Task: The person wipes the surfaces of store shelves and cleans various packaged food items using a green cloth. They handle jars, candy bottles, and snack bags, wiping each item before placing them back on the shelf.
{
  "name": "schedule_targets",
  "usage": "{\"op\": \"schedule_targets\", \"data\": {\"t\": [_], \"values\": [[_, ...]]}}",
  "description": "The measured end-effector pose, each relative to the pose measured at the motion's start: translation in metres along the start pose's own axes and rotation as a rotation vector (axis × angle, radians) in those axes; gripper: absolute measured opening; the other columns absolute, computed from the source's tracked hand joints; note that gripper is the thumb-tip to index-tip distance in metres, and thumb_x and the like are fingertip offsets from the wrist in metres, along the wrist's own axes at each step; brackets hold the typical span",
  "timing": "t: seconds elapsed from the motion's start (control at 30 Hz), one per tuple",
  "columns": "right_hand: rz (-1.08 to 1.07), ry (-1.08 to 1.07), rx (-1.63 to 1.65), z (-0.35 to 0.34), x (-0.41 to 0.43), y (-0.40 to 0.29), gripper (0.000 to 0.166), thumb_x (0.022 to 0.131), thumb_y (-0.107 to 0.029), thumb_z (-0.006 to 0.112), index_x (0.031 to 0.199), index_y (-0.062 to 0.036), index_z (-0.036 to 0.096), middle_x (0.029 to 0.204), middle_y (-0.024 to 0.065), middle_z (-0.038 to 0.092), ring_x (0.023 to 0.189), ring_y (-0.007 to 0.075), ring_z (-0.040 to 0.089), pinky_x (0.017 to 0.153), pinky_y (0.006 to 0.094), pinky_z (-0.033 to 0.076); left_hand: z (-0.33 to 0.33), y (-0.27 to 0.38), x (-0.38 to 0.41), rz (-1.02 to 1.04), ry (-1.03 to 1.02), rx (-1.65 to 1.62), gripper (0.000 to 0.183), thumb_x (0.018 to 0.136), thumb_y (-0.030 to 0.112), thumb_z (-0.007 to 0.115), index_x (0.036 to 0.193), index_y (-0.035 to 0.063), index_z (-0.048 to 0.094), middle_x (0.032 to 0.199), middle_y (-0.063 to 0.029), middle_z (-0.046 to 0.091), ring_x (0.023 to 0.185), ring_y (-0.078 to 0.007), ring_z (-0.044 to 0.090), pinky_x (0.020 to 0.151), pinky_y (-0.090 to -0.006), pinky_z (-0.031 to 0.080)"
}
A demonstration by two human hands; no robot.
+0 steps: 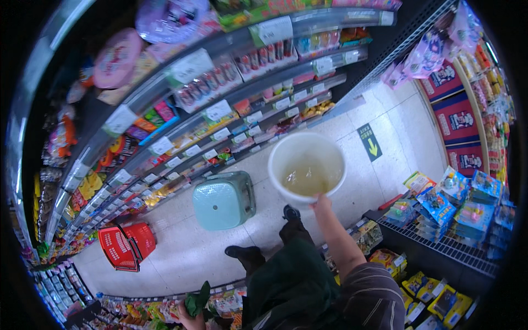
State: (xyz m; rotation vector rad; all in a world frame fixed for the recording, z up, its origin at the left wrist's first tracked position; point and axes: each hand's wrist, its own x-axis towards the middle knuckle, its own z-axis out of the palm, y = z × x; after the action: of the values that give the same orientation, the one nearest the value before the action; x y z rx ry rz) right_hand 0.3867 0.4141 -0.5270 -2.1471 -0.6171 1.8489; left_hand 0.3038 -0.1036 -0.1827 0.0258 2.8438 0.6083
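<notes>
My right hand (321, 203) grips the near rim of a white plastic bucket (303, 145) with the arm stretched out. The bucket hangs over the tiled floor, its mouth facing up, and cloudy yellowish liquid (305, 179) covers its bottom. At the lower edge of the view, my left hand (192, 321) is closed around a dark green cloth (197, 301); part of that hand is cut off. A pale teal plastic stool (218, 205) stands on the floor left of the bucket. My black shoes (243, 251) are below them.
Shelves of packaged sweets (206, 84) with price tags curve along the far side. A red shopping basket (123, 247) stands on the floor at left. On the right are a rack of blue toy packs (439, 206) and a red-blue display (460, 119). A green arrow sign (370, 142) marks the floor.
</notes>
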Motion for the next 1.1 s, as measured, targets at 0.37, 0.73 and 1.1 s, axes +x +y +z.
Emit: {"op": "schedule_targets", "data": {"t": [0.37,0.73,1.1], "values": [[-0.078,-0.363,0.576,-0.016,0.256,-0.024,0.015,0.082,-0.016,0.059,0.076,-0.0079,0.049,0.058,0.0008,0.040,0.046,0.0122,0.035,0.044,0.0270,0.035,0.077,0.052,-0.034,-0.051,-0.127,0.156,0.036,0.067,0.011,0.068,0.100,0.0030,0.056,0.092,-0.0189,0.058,0.086,-0.0405,0.057,0.074,-0.0432,0.047],[0.119,-0.275,0.264,0.007,0.168,0.050,0.055,0.089,-0.039,0.062,0.123,0.0001,0.046,0.119,0.0200,0.053,0.088,0.0346,0.064,0.074,0.0405,0.058,0.057,0.040,-0.046,-0.187,-0.151,0.150,0.045,0.066,0.010,0.073,0.108,0.0051,0.057,0.098,-0.0177,0.061,0.091,-0.0387,0.060,0.078,-0.0428,0.050],[-0.136,-0.619,-0.779,-0.026,-0.096,0.086,0.024,0.090,-0.025,0.055,0.103,-0.0056,0.057,0.085,0.0097,0.060,0.071,0.0256,0.063,0.062,0.0381,0.055,-0.065,-0.121,-0.095,-0.316,0.125,-0.123,0.050,0.061,0.002,0.064,0.110,0.0057,0.056,0.102,-0.0192,0.057,0.094,-0.0410,0.057,0.080,-0.0446,0.049]]}}
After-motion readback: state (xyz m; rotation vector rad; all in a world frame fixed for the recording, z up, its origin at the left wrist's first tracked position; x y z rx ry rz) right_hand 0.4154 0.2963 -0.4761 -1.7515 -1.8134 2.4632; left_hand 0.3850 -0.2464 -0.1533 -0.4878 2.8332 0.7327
